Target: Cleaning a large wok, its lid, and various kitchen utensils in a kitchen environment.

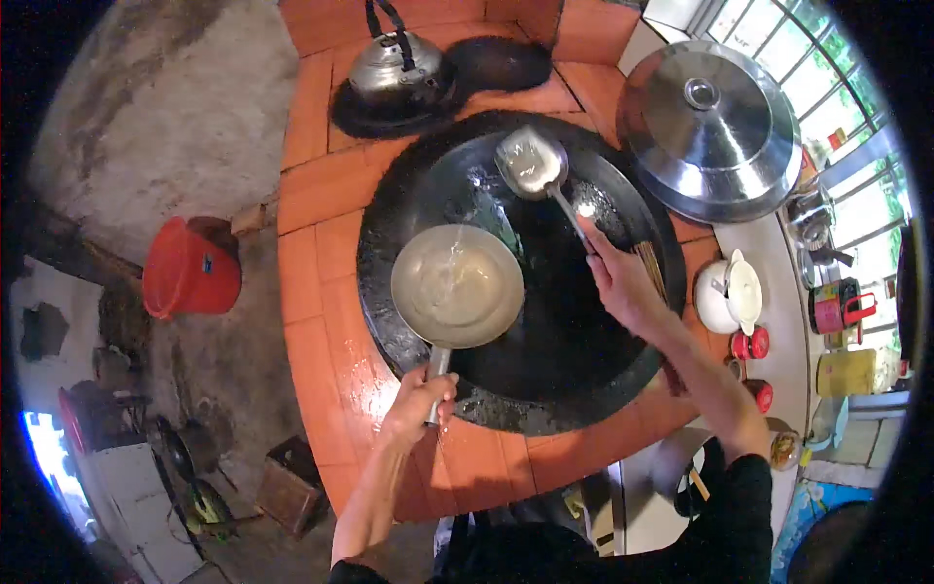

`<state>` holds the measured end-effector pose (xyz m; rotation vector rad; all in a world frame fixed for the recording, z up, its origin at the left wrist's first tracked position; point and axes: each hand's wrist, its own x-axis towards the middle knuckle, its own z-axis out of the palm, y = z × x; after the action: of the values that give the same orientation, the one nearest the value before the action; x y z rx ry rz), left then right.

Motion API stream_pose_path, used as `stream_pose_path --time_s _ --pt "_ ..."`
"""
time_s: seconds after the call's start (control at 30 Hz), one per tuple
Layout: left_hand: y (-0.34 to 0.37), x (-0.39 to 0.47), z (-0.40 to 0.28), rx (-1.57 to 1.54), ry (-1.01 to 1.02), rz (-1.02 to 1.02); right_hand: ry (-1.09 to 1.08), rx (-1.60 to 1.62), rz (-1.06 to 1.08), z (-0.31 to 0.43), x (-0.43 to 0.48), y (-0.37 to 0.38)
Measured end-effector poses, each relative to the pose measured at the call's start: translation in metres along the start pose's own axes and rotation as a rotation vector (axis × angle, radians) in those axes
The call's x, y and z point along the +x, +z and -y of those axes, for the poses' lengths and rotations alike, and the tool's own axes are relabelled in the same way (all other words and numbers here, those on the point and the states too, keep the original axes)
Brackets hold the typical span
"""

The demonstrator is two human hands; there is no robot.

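My left hand [417, 401] grips the handle of a round metal ladle [458, 286], which holds clear liquid over the left part of a large black wok [562, 328]. In my right hand [631, 288] is the handle of a wok spatula [531, 162]. Its blade, wet and shiny, is over the far side of the wok. The wok sits sunk in an orange-tiled stove [321, 270]. A bamboo brush [649, 263] rests at the wok's right side, partly behind my right hand.
A sooty kettle [398, 66] stands beyond the wok. At the far right is a large metal lid [708, 131]. A white lidded pot [728, 292] and red-capped jars [750, 343] line the right side. On the floor at left stands a red bucket [191, 268].
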<state>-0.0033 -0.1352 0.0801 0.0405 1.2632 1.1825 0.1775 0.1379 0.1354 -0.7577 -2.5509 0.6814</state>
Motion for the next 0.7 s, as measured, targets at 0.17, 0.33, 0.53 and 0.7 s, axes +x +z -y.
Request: stream_pose_path --time_s 0.17,0.33,0.53,0.7 --pt "-0.001 -0.003 -0.004 -0.033 -0.005 -0.034 0.76 0.046 0.951 -0.043 -0.014 -0.05" --pt "-0.007 -0.004 0.001 -0.022 0.043 -0.022 0.843 0.042 1.069 -0.064 -0.027 -0.014" --pt "-0.006 -0.005 0.006 0.005 0.003 -0.052 0.518 0.116 0.546 -0.07 -0.013 0.075" --pt "-0.003 -0.009 0.003 0.024 -0.011 0.004 0.249 0.32 0.167 -0.06 -0.018 0.088"
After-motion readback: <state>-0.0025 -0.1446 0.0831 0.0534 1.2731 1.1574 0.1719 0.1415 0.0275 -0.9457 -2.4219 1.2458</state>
